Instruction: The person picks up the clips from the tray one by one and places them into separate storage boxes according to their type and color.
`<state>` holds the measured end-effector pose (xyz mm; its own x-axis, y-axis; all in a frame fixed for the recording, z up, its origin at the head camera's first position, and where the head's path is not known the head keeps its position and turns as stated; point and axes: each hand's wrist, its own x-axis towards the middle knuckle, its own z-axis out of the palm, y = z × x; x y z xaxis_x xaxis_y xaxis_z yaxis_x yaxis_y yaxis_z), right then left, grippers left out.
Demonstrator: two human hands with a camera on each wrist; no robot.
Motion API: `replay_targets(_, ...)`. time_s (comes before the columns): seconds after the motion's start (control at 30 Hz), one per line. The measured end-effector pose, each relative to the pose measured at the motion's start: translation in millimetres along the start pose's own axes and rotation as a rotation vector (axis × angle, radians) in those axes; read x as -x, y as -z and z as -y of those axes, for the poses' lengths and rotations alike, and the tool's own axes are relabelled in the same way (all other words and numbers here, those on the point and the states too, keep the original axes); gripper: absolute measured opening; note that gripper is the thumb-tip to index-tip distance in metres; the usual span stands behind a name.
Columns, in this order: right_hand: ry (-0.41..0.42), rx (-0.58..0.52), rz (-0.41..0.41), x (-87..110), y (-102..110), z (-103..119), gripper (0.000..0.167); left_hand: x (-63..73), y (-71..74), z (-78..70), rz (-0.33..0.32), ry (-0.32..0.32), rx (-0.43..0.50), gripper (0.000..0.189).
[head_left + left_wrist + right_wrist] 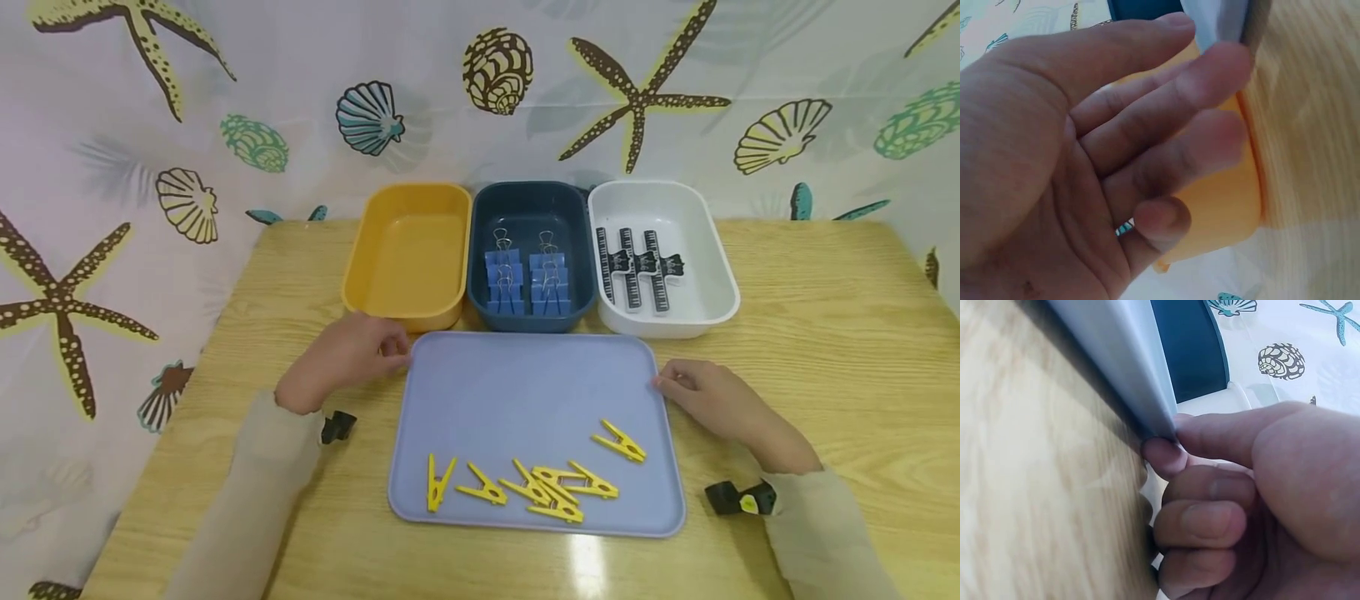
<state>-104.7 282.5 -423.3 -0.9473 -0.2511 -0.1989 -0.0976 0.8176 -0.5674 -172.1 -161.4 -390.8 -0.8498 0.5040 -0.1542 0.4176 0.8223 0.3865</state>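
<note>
A pale lavender tray [525, 400] lies on the table, with several yellow clothespins [557, 507] mostly along its near side. My left hand [367, 350] is at the tray's upper left edge. In the left wrist view, its loosely bent fingers [1179, 144] are spread, with the thumb and index tips close to the tray corner [1219, 22]; contact is hard to tell. My right hand [712, 396] pinches the tray's right edge between thumb and index finger. The right wrist view shows that grip on the tray rim [1125, 356], the other fingers [1200, 522] curled.
Behind the tray stand a yellow tub [408, 250], a dark blue tub [528, 196] with several blue binder clips [506, 275], and a white tub [705, 283]. The white tub holds three black clips with striped strips [630, 271]. A shell-print cloth [435, 50] hangs behind the wooden table [810, 333].
</note>
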Motion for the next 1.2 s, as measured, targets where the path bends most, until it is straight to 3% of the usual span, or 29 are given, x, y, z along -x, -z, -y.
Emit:
replay_targets(0.37,0.015,0.009,-0.022,1.3,1.1,4.8,0.026,-8.0,-18.7,-0.5,-0.011,0.043,-0.019,0.032)
replay_targets(0.57,-0.017,0.012,-0.104,5.8,5.6,16.3,0.026,-8.9,-22.7,-0.5,0.058,0.108,0.097,0.040)
replay_targets(0.67,0.018,0.002,-0.117,9.2,7.0,27.3,0.020,-10.1,-22.9,2.1,0.112,0.114,0.193,0.038)
replay_targets(0.83,0.077,0.020,-0.049,13.8,6.3,46.6,0.018,-12.1,-22.6,7.5,0.158,0.106,0.303,0.037)
replay_targets(1.03,0.067,0.055,0.039,17.7,0.6,62.7,0.032,-12.6,-22.7,8.3,0.175,0.105,0.335,0.036)
replay_targets(1.2,0.073,0.123,0.061,18.9,-4.6,71.8,0.036,-13.2,-23.5,9.4,0.184,0.117,0.359,0.036)
